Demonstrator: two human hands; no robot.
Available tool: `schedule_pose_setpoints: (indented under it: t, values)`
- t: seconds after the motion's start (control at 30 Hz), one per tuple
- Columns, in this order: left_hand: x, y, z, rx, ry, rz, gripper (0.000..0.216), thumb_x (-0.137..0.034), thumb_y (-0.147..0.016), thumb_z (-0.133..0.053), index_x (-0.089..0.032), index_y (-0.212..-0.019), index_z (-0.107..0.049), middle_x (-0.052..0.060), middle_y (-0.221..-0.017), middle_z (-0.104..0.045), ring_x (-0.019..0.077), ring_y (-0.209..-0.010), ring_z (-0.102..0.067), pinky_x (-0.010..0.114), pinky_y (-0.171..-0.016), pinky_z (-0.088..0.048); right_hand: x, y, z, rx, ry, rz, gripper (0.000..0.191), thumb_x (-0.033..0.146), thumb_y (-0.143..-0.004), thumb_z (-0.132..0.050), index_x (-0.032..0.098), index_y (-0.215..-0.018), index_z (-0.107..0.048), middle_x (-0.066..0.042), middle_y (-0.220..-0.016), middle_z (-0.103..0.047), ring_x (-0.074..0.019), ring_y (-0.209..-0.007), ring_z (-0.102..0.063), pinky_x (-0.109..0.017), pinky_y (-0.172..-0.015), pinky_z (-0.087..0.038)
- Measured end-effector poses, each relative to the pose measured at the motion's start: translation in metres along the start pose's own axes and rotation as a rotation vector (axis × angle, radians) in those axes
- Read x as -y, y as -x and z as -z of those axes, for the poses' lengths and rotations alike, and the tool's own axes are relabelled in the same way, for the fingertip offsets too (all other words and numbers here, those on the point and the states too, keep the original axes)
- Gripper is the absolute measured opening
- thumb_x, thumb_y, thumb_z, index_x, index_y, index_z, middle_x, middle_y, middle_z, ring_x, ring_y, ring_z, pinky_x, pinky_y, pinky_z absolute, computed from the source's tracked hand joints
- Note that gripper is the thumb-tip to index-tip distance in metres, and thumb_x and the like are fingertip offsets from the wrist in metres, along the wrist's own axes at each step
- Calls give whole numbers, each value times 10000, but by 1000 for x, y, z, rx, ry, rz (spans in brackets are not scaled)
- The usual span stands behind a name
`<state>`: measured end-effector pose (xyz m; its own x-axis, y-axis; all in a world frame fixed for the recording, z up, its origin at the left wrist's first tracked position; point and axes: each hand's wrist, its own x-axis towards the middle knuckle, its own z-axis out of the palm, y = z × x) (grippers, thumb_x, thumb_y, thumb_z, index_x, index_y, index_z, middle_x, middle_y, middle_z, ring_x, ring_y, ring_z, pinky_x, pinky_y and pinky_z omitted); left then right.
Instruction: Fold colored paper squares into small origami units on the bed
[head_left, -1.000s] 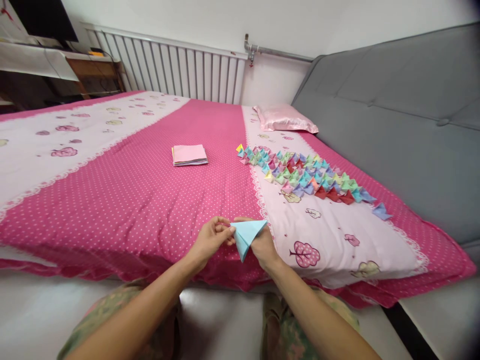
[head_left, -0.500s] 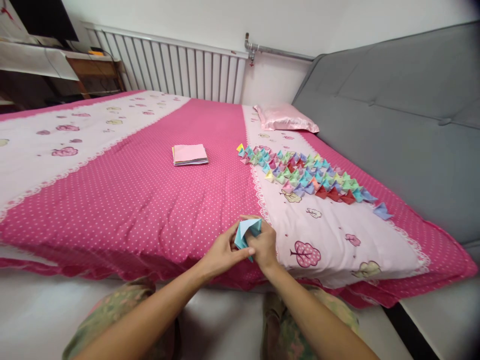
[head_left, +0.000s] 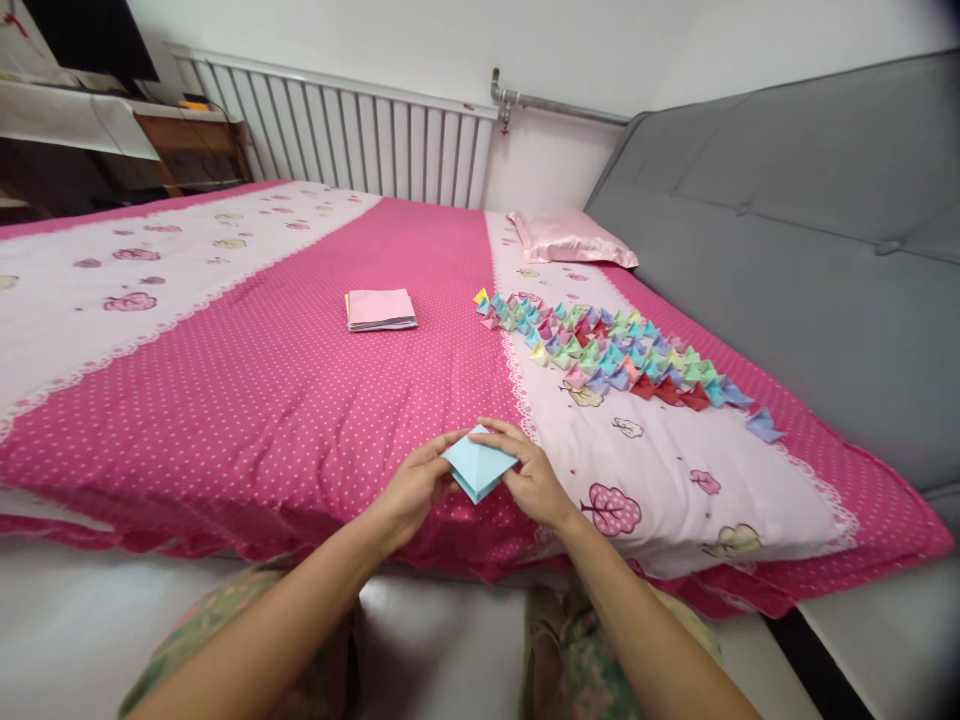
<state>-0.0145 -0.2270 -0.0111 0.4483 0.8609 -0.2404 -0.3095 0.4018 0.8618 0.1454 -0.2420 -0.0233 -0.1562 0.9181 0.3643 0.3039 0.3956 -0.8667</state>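
Observation:
A light blue folded paper [head_left: 480,466], now a flat diamond of several layers, is held between my two hands over the bed's front edge. My left hand [head_left: 415,492] grips its left corner. My right hand [head_left: 534,478] pinches the right corner, with fingers laid across the upper edge. Further off on the right lie rows of small folded paper boats [head_left: 611,350] in many colours. A stack of square paper sheets [head_left: 381,309], pink on top, rests on the bed to the left.
The bed [head_left: 300,400] has a pink dotted and white patterned cover. A pink pillow [head_left: 571,238] lies at the far right, beside a grey padded headboard [head_left: 795,190]. Behind the bed is a white radiator [head_left: 337,130]; a desk [head_left: 187,140] with a dark monitor [head_left: 88,40] stands far left.
The blue paper was opened out into a hollow shape half a second ago; it is now flattened into a diamond. My hands have shifted apart to its two side corners.

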Motion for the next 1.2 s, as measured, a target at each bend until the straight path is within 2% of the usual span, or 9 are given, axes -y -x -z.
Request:
schedule_pose_setpoints:
  t: [0.1,0.2,0.33,0.4,0.53,0.67,0.8,1.03,1.2]
  values:
    - [-7,0,6,-7,107,43,363,-42,-660,-483,-151,-989,-590,50,-919,-626,125,-740,-568,210,-664,-459,6,1,10,140,-10,7,521,78,-681,-436,300,-1141,-537,0,-1323,-389,-207,-1207,-347,-380,-1005,-243]
    - [-12,1,9,50,213,58,373,-54,-656,-444,-132,-985,-600,59,-939,-620,123,-712,-563,215,-642,-469,10,2,14,212,-32,9,451,177,-717,-476,285,-1151,-532,3,-1352,-350,-241,-1237,-295,-401,-1013,-211]
    - [-11,4,7,93,177,33,256,-158,-736,-518,-130,-977,-601,67,-917,-621,124,-724,-562,221,-670,-464,9,2,5,124,-57,-21,305,271,-811,-447,271,-1082,-587,-29,-1133,-560,-214,-1068,-483,-368,-919,-341]
    - [-7,4,5,111,94,-4,251,-181,-714,-603,-135,-962,-598,60,-875,-626,122,-717,-563,226,-686,-453,7,2,-1,58,-35,-36,251,283,-801,-490,269,-1009,-631,-28,-999,-619,-196,-963,-542,-345,-861,-389]
    - [2,1,6,106,-31,-44,253,-203,-672,-666,-129,-907,-606,41,-787,-624,110,-672,-546,224,-670,-427,5,2,-7,-9,-45,-48,220,251,-729,-594,265,-939,-660,-27,-947,-631,-183,-886,-575,-321,-794,-437]
    - [3,-1,8,99,-166,-64,224,-280,-684,-650,-134,-852,-624,22,-705,-617,110,-624,-530,227,-627,-408,3,3,-8,-50,-96,-64,209,240,-714,-607,259,-911,-670,-25,-919,-664,-189,-855,-603,-327,-770,-464]
    - [1,0,6,100,-241,-49,247,-342,-697,-622,-137,-834,-641,19,-666,-621,120,-595,-524,240,-609,-403,-3,5,-8,-104,-122,-148,191,291,-702,-616,234,-869,-688,-33,-855,-697,-206,-798,-635,-341,-735,-496]
    - [4,-1,9,119,-222,-21,281,-377,-761,-540,-127,-813,-656,42,-666,-634,139,-619,-537,268,-667,-406,-10,5,-9,-92,-229,-248,354,329,-674,-638,209,-1007,-638,-51,-975,-671,-217,-847,-631,-326,-719,-513]
    - [3,-1,9,111,-201,4,275,-373,-761,-544,-125,-787,-658,44,-672,-638,130,-621,-527,256,-675,-402,-6,3,-7,-70,-288,-284,417,340,-718,-595,212,-1112,-556,-24,-818,-693,-175,-698,-638,-277,-596,-505]
